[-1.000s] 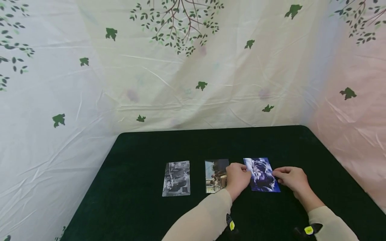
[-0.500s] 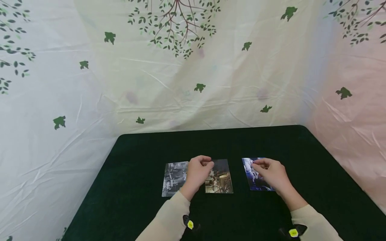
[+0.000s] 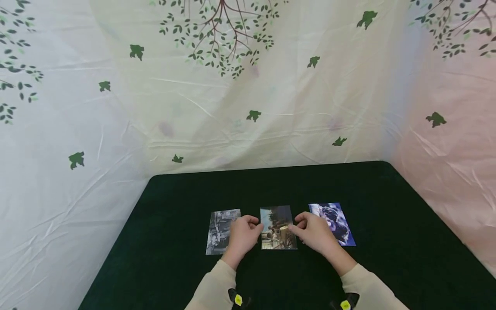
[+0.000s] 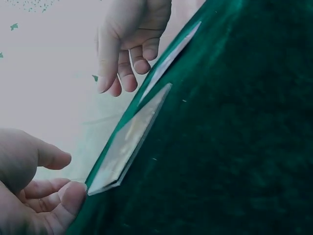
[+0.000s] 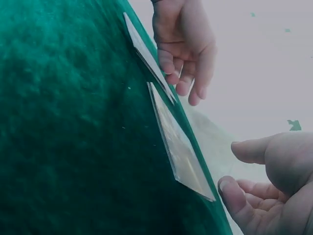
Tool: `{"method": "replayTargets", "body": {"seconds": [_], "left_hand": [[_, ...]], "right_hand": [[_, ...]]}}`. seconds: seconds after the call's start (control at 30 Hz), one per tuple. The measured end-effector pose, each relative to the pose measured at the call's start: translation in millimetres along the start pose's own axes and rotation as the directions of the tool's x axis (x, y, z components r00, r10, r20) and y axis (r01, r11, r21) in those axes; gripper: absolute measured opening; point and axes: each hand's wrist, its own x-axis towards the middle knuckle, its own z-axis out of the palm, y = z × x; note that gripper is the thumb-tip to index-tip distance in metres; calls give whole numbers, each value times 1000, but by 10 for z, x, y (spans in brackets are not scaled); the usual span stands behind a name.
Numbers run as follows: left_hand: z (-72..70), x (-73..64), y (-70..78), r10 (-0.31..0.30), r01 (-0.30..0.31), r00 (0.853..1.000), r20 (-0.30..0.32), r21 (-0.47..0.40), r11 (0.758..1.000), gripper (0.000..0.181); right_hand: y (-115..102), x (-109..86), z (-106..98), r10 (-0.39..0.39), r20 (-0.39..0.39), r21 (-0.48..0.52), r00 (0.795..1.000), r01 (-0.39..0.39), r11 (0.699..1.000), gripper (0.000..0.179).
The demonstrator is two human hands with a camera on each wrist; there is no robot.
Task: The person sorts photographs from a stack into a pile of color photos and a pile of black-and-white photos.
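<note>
Three picture cards lie in a row on the dark green tabletop. The middle card (image 3: 274,219) has a coloured scene with pale sky and dark trees. My left hand (image 3: 243,236) is at its left edge, partly covering the grey card (image 3: 218,232); one fingertip seems to touch a corner in the left wrist view. At the right edge is my right hand (image 3: 315,232), thumb close to the card, overlapping part of the blue-violet card (image 3: 343,228). Both hands have thumb and fingers apart, loosely bent. In the right wrist view the middle card (image 5: 178,142) shows a layered edge.
The green table (image 3: 174,193) has rounded far corners. Behind and beside it hangs pale cloth (image 3: 217,142) printed with leaves and branches. Dark wrist devices with yellow tags (image 3: 238,299) sit at both cream sleeves (image 3: 217,286).
Both hands have moved left from the blue-violet card, the left one first, and now flank the middle card. The cards keep their row; the head view has shifted slightly.
</note>
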Motion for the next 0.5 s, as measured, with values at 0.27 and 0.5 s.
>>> {"method": "replayTargets", "body": {"seconds": [0.27, 0.5], "left_hand": [[36, -29, -82, -2, 1, 1000, 28, 51, 999, 20], [47, -29, -77, -15, 10, 999, 46, 111, 994, 19]], "right_hand": [[26, -12, 88, 56, 23, -31, 998, -55, 998, 48], [24, -15, 123, 75, 57, -33, 996, -73, 997, 50]]}}
